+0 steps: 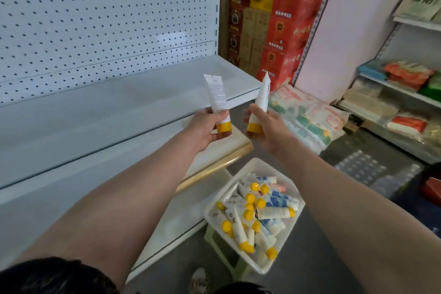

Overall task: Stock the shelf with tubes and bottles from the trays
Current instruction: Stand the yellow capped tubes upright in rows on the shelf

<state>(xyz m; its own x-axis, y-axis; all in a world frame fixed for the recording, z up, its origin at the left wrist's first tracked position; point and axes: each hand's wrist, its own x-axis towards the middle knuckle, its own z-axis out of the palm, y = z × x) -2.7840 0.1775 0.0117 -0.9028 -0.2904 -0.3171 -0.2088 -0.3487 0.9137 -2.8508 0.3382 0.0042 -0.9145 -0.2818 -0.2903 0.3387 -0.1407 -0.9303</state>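
Both arms were out at mid-frame! The left hand point(207, 126) gripped a white tube point(217, 96), yellow cap down; the right hand point(262, 126) gripped a second tube point(261, 100) likewise. Both hung before the white shelf point(119, 107). Lower right, the tray point(256, 218) held more tubes.

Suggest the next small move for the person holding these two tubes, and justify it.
Probably set both down on the bare shelf ahead: the left hand and right hand each already grip a yellow-capped tube cap-down, lifted clear of the tray.
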